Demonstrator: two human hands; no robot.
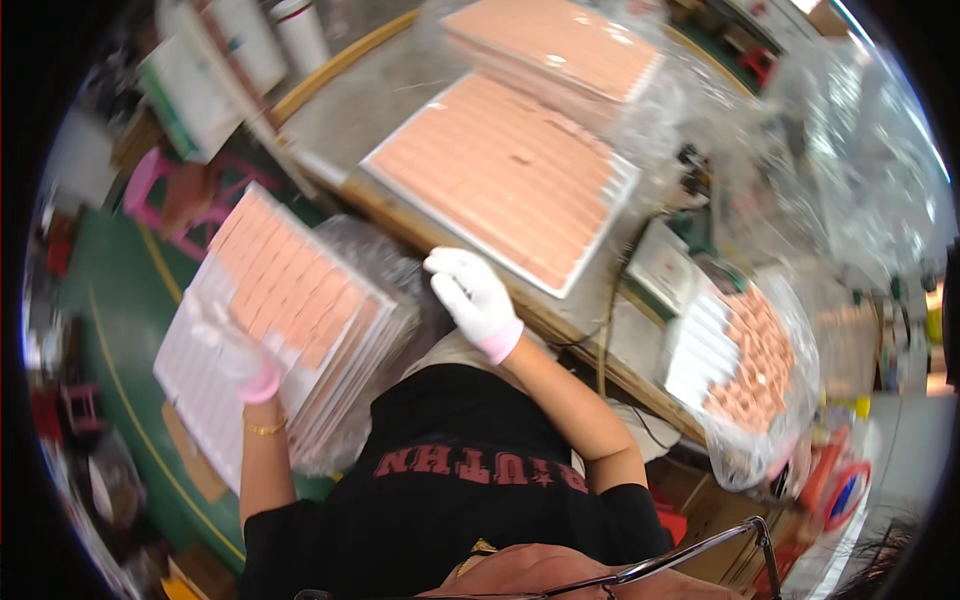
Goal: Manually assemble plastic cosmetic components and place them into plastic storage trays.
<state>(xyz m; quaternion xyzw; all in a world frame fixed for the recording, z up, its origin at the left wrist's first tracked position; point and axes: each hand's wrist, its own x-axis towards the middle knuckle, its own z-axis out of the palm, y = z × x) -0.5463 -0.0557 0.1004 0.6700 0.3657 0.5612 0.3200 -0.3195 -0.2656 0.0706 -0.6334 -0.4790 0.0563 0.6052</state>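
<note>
The gloved left hand [232,350] is over the top white tray [187,378] of a stack, too blurred to tell its opening or grip. Peach pieces [290,285] lie just ahead and right of it. The gloved right hand [472,298], fingers half curled, shows nothing held; ahead of it, a filled tray [616,205] rests on the desk [365,100].

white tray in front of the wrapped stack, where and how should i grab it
Probably the left and right rims of the white tray, from the near table edge: it lies flat, and the wrapped stack crowds its far side.
</note>
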